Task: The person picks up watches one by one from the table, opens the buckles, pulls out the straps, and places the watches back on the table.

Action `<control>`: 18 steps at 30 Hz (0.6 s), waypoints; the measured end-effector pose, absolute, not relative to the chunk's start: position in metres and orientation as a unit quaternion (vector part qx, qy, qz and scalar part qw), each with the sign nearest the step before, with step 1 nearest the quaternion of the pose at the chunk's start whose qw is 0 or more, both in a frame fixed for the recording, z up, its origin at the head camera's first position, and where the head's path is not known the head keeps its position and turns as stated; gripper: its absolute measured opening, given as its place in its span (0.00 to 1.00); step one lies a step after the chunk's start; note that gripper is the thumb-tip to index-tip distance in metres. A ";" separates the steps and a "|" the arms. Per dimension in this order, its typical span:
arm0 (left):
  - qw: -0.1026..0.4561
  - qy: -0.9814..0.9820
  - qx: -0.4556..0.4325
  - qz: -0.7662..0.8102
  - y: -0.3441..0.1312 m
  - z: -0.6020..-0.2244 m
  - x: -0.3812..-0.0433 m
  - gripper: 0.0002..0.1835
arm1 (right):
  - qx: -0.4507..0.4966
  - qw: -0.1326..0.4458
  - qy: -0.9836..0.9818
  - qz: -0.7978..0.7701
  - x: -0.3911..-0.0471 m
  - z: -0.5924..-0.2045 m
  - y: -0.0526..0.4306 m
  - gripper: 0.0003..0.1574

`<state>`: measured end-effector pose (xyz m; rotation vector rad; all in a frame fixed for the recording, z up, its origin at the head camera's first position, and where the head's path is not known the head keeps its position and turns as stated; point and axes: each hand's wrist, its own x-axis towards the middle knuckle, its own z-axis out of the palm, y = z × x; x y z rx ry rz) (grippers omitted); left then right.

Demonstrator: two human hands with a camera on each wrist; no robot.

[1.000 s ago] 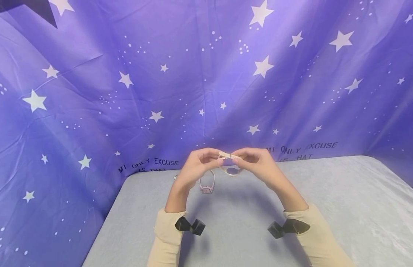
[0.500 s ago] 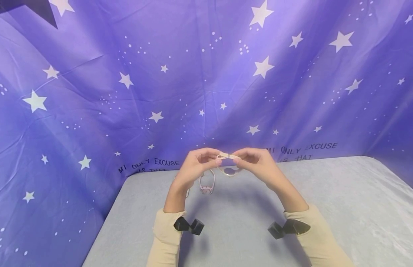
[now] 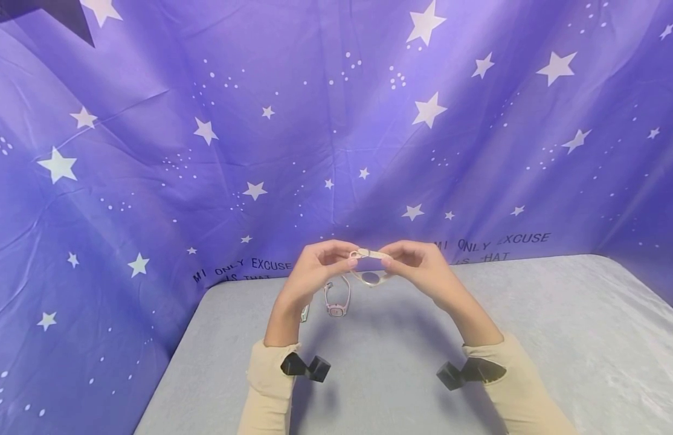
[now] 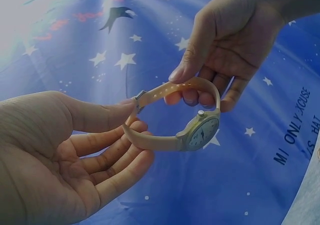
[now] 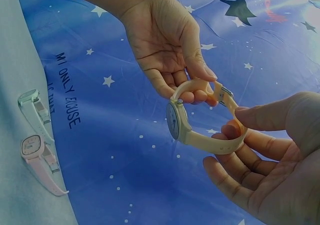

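Raised above the table's far part, a cream wristwatch [image 3: 371, 278] hangs between both hands, its strap forming a loop. My left hand [image 3: 320, 266] pinches the strap near the metal buckle [image 4: 140, 100] between thumb and fingers. On the opposite side, my right hand [image 3: 418, 263] pinches the strap, with its thumb on top. The round dial [image 4: 204, 134] with dark hands faces away from me, at the loop's lower side. Holes run along the strap part between the thumbs in the left wrist view.
A pink watch [image 3: 336, 310] lies on the grey cloth-covered table [image 3: 380, 386], left of the held watch. Beside it, a pale green watch [image 5: 34, 115] is mostly hidden by the left wrist in the head view. A purple star-printed curtain [image 3: 336, 133] stands behind the table.
My left hand has shifted slightly left, and the watch has moved a little left too. More of the strap shows between the hands. The right hand has barely moved.
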<state>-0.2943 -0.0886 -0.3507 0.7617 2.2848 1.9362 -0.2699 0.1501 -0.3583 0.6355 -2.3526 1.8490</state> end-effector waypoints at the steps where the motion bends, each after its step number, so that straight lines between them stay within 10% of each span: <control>1: 0.026 0.739 0.246 0.626 -0.089 -0.350 -0.294 0.14 | 0.208 0.041 -0.768 0.604 -0.270 -0.358 0.150 0.14; 18: 0.015 0.722 0.227 0.654 -0.096 -0.348 -0.294 0.16 | 0.195 0.057 -0.753 0.626 -0.270 -0.357 0.152 0.14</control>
